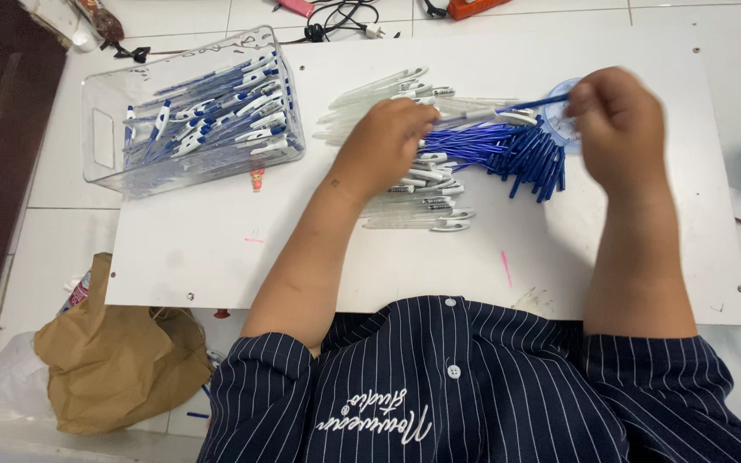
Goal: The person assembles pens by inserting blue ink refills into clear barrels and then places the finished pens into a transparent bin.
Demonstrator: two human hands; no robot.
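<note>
Left hand: the left hand (385,141) is curled knuckles-up over a clear pen barrel (465,114) that points out towards 3 o'clock; it seems to grip the barrel, though the fingers are hidden under the hand.
Right hand: the right hand (617,120) is closed in a pinch on a blue refill (540,103), whose thin rod runs from the fingers towards 9 o'clock and meets the barrel's open end.
Clear barrels: a heap of clear barrels (418,201) with white clips lies under and around the left hand, spreading from 12 to 5 o'clock of it.
Blue refills: a loose heap of blue refills (508,147) lies between the two hands, just at 7 o'clock of the right hand.
Round lid: a clear round lid (559,129) sits partly hidden behind the right hand.
Bin: a clear plastic bin (100,137) of finished blue-and-white pens (225,107) stands at 9 o'clock of the left hand, well apart.
Board: all rest on a white board (216,249).
Floor: a brown paper bag (113,360) lies at 7 o'clock, beside the board.
Far edge: black cables (340,19) lie at 12 o'clock.
</note>
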